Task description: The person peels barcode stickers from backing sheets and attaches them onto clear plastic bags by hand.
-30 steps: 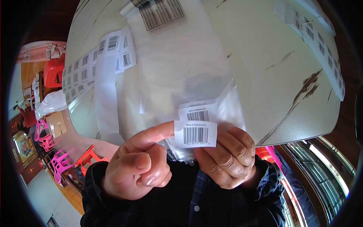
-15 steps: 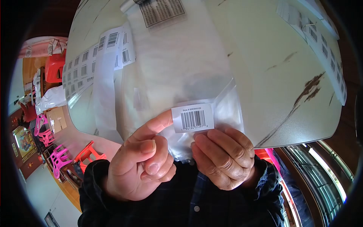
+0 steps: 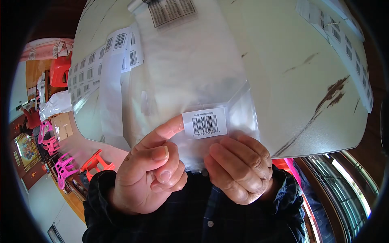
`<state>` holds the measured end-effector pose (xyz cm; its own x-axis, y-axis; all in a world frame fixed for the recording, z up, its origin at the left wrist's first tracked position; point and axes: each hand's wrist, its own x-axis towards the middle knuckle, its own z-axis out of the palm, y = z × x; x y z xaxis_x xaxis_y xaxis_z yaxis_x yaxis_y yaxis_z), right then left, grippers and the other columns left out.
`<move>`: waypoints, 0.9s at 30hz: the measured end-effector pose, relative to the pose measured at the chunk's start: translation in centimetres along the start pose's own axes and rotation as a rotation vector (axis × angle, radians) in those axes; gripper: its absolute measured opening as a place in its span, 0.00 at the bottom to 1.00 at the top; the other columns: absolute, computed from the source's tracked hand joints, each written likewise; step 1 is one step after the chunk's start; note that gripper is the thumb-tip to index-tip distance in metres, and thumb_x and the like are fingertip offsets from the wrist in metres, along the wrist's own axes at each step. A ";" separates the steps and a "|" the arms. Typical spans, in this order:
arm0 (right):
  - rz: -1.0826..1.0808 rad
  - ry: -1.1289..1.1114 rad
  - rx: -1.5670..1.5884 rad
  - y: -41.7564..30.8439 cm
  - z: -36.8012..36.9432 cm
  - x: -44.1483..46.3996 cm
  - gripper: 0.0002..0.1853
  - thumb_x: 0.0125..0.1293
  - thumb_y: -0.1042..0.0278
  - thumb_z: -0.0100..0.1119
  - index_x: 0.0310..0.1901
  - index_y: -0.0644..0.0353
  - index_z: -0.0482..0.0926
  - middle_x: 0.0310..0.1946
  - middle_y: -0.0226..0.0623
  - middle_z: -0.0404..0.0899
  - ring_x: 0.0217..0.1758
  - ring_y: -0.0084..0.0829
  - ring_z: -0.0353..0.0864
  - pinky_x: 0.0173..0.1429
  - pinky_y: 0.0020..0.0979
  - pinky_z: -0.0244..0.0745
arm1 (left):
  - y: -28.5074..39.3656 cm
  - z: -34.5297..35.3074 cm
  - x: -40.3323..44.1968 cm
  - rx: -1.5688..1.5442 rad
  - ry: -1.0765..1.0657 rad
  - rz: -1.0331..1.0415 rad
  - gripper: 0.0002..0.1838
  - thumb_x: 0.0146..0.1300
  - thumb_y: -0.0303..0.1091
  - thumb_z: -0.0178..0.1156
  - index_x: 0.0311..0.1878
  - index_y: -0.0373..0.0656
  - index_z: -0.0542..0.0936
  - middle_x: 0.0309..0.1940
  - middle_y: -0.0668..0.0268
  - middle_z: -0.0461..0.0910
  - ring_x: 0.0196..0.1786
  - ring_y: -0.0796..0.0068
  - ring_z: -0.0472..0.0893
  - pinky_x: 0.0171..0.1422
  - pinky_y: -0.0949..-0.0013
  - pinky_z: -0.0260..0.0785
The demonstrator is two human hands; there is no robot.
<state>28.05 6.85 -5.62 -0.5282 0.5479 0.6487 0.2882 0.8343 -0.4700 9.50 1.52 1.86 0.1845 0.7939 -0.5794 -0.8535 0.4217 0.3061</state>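
A white barcode label [image 3: 204, 123] lies on the near end of a clear plastic bag [image 3: 245, 111]. My left hand [image 3: 152, 172] has its index finger stretched out to the label's left edge, its tip hidden there. The thumb stands off from the label and the other fingers curl in, with nothing visible in them. At the bag's near edge, below the label, my right hand [image 3: 243, 170] grips the plastic, fingers bent over it and thumb hidden. More flat clear bags [image 3: 182, 60] seem to lie underneath, with a printed text panel [image 3: 172, 11] at the far end.
Barcode label sheets [image 3: 87, 71] and a pale backing strip [image 3: 111, 93] lie left on the marbled table [image 3: 291, 101]. More label sheets [image 3: 350, 52] line its right edge. Pink stools [image 3: 65, 168] and a red stool [image 3: 96, 162] stand beyond the table's left side.
The bag and label have shifted slightly left and away from me, with both hands keeping nearly the same pose. The label's lower edge shows a little more clear of my right fingers.
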 end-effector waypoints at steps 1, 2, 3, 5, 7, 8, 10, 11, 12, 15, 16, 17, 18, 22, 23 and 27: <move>0.013 0.050 0.032 0.0 0.2 0.0 0.08 0.57 0.73 0.69 0.39 0.56 0.84 0.45 0.38 0.85 0.42 0.31 0.84 0.51 0.31 0.81 | -0.1 0.2 0.0 0.000 0.027 0.009 0.33 0.72 0.30 0.48 0.78 0.40 0.52 0.22 0.70 0.71 0.19 0.82 0.60 0.28 0.74 0.53; 0.026 0.102 0.063 0.0 0.4 -0.1 0.08 0.57 0.75 0.69 0.39 0.57 0.85 0.46 0.39 0.84 0.41 0.31 0.84 0.52 0.30 0.81 | -0.2 0.4 0.0 0.001 0.052 0.019 0.32 0.71 0.30 0.48 0.77 0.38 0.54 0.22 0.71 0.71 0.19 0.83 0.60 0.27 0.75 0.52; 0.040 0.153 0.094 0.0 0.7 -0.1 0.07 0.57 0.76 0.68 0.38 0.59 0.85 0.46 0.39 0.84 0.40 0.31 0.85 0.52 0.29 0.81 | -0.2 0.6 0.1 0.003 0.078 0.028 0.32 0.71 0.30 0.49 0.76 0.37 0.56 0.21 0.72 0.71 0.19 0.84 0.59 0.27 0.75 0.52; 0.052 0.206 0.124 0.0 0.9 0.1 0.06 0.57 0.78 0.67 0.37 0.60 0.85 0.46 0.40 0.84 0.39 0.31 0.85 0.53 0.29 0.81 | -0.3 0.7 0.1 0.006 0.104 0.038 0.31 0.70 0.30 0.50 0.75 0.35 0.58 0.21 0.72 0.71 0.19 0.85 0.59 0.26 0.76 0.51; 0.062 0.201 0.089 0.0 1.1 0.3 0.08 0.58 0.77 0.66 0.40 0.61 0.85 0.50 0.42 0.82 0.39 0.30 0.83 0.52 0.28 0.79 | -0.3 0.7 0.2 0.029 0.099 0.044 0.31 0.70 0.30 0.50 0.75 0.35 0.59 0.21 0.72 0.71 0.19 0.84 0.59 0.26 0.76 0.52; 0.067 0.198 0.071 0.0 1.1 0.4 0.08 0.58 0.77 0.66 0.41 0.62 0.85 0.53 0.43 0.82 0.39 0.29 0.82 0.52 0.27 0.79 | -0.3 0.8 0.2 0.041 0.096 0.047 0.31 0.70 0.30 0.50 0.75 0.35 0.59 0.21 0.72 0.71 0.19 0.84 0.59 0.26 0.77 0.52; 0.073 0.196 0.054 0.0 1.0 0.6 0.09 0.58 0.76 0.66 0.42 0.62 0.85 0.55 0.45 0.81 0.40 0.29 0.82 0.52 0.27 0.78 | -0.3 0.7 0.2 0.054 0.094 0.050 0.30 0.70 0.29 0.50 0.75 0.36 0.60 0.21 0.72 0.71 0.19 0.84 0.59 0.26 0.77 0.53; 0.074 0.124 0.013 -0.1 0.8 0.8 0.12 0.58 0.75 0.65 0.44 0.63 0.84 0.56 0.47 0.79 0.41 0.29 0.80 0.49 0.27 0.77 | -0.4 0.7 0.2 0.060 0.095 0.054 0.31 0.70 0.30 0.50 0.75 0.37 0.58 0.21 0.72 0.71 0.19 0.83 0.59 0.26 0.76 0.53; 0.075 0.052 -0.027 -0.1 0.6 1.0 0.14 0.57 0.75 0.65 0.46 0.63 0.84 0.58 0.49 0.78 0.42 0.30 0.78 0.47 0.27 0.76 | -0.5 0.5 0.2 0.067 0.095 0.059 0.31 0.71 0.30 0.49 0.76 0.38 0.57 0.22 0.71 0.71 0.18 0.83 0.60 0.26 0.76 0.53; 0.077 -0.092 -0.110 -0.3 0.1 1.5 0.19 0.56 0.73 0.64 0.51 0.64 0.83 0.61 0.54 0.75 0.44 0.31 0.75 0.41 0.26 0.75 | -0.6 0.3 0.2 0.079 0.095 0.066 0.32 0.72 0.30 0.48 0.78 0.40 0.54 0.22 0.70 0.71 0.18 0.82 0.60 0.26 0.75 0.54; 0.091 -0.128 -0.130 -0.5 0.0 1.6 0.19 0.55 0.72 0.64 0.51 0.65 0.82 0.62 0.53 0.75 0.43 0.30 0.74 0.41 0.26 0.73 | -0.5 0.2 0.2 0.124 0.087 0.066 0.33 0.71 0.30 0.49 0.78 0.40 0.54 0.22 0.70 0.71 0.18 0.82 0.60 0.26 0.76 0.54; 0.104 -0.165 -0.149 -0.6 -0.1 1.7 0.20 0.55 0.72 0.63 0.52 0.65 0.82 0.63 0.53 0.74 0.43 0.30 0.72 0.40 0.25 0.72 | -0.5 0.1 0.2 0.168 0.079 0.067 0.33 0.71 0.31 0.49 0.78 0.39 0.54 0.22 0.70 0.72 0.18 0.82 0.60 0.26 0.76 0.54; 0.117 -0.201 -0.169 -0.7 -0.1 1.7 0.21 0.55 0.71 0.63 0.52 0.65 0.82 0.63 0.52 0.74 0.42 0.29 0.71 0.39 0.25 0.70 | -0.4 0.1 0.2 0.213 0.070 0.068 0.34 0.71 0.31 0.50 0.77 0.38 0.54 0.22 0.70 0.72 0.18 0.82 0.61 0.26 0.76 0.54; 0.131 -0.237 -0.196 -0.8 -0.1 1.7 0.22 0.54 0.69 0.63 0.52 0.65 0.82 0.64 0.50 0.74 0.42 0.29 0.69 0.38 0.25 0.68 | -0.4 0.7 0.0 0.371 0.135 0.105 0.33 0.69 0.29 0.53 0.76 0.36 0.58 0.23 0.69 0.73 0.21 0.84 0.62 0.27 0.79 0.55; 0.131 -0.237 -0.200 -0.8 -0.1 1.7 0.22 0.54 0.68 0.63 0.52 0.65 0.82 0.64 0.49 0.74 0.42 0.29 0.68 0.38 0.25 0.68 | -0.4 1.0 -0.1 0.428 0.172 0.124 0.33 0.68 0.28 0.54 0.75 0.35 0.59 0.23 0.69 0.73 0.22 0.84 0.63 0.27 0.80 0.56; 0.120 -0.233 -0.227 -0.8 0.0 1.6 0.22 0.54 0.68 0.62 0.52 0.65 0.82 0.64 0.49 0.74 0.42 0.29 0.68 0.38 0.25 0.67 | -1.4 1.7 -0.4 0.663 0.226 0.247 0.33 0.64 0.24 0.57 0.73 0.34 0.62 0.24 0.68 0.75 0.23 0.84 0.65 0.28 0.81 0.57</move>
<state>26.94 7.05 -4.23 -0.6404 0.6359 0.4307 0.5156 0.7716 -0.3725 11.43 1.39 2.95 -0.1401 0.8206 -0.5541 -0.3703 0.4756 0.7979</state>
